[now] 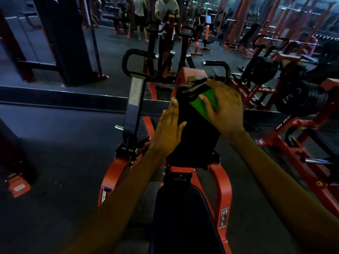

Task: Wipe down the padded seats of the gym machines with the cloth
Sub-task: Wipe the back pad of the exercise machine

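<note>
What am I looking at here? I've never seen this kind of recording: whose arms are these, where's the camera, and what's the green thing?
There is no robot here. The single picture comes from a camera worn on a person's head, looking forward and down, so the two arms reaching in from the bottom are that person's own. They stand at a gym machine with an orange frame. The dark upright block in the middle is its pad, and the dark cushion nearest the camera is its seat. The green thing is the cloth. The right hand presses it against the top of the pad. The left hand lies flat along the pad's left edge and holds nothing. More machines and weight plates fill the dim room behind.
</note>
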`<action>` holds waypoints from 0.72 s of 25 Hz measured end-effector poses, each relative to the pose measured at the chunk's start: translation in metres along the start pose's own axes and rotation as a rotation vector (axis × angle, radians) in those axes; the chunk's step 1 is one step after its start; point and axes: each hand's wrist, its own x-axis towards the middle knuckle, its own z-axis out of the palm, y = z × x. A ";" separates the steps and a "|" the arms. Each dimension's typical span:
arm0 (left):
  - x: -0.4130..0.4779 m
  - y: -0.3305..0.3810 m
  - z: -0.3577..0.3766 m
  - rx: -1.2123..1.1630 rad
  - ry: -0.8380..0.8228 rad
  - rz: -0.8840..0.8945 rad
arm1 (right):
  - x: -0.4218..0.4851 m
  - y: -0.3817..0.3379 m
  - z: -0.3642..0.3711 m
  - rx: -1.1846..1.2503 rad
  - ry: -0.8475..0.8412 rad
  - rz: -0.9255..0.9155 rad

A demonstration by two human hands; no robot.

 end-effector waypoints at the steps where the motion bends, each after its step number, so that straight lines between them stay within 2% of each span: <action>1: -0.001 -0.001 0.000 -0.005 0.006 0.000 | 0.001 0.001 0.001 -0.003 0.002 0.025; 4: 0.000 -0.001 0.007 -0.004 0.045 -0.002 | 0.025 -0.026 0.012 -0.050 -0.018 0.125; 6: -0.005 0.001 0.015 0.002 0.083 -0.039 | 0.031 -0.039 0.015 -0.075 -0.037 0.006; 9: -0.034 0.004 0.034 0.018 0.098 -0.067 | 0.018 -0.013 0.006 -0.055 -0.110 -0.194; 12: -0.067 0.006 0.052 0.104 0.025 -0.060 | 0.010 0.015 -0.001 -0.011 -0.117 -0.203; 15: -0.076 0.009 0.058 0.177 0.007 -0.114 | 0.018 -0.002 0.008 -0.049 -0.130 -0.214; 18: -0.076 0.014 0.060 0.221 -0.005 -0.162 | 0.022 -0.029 0.025 -0.172 -0.142 -0.369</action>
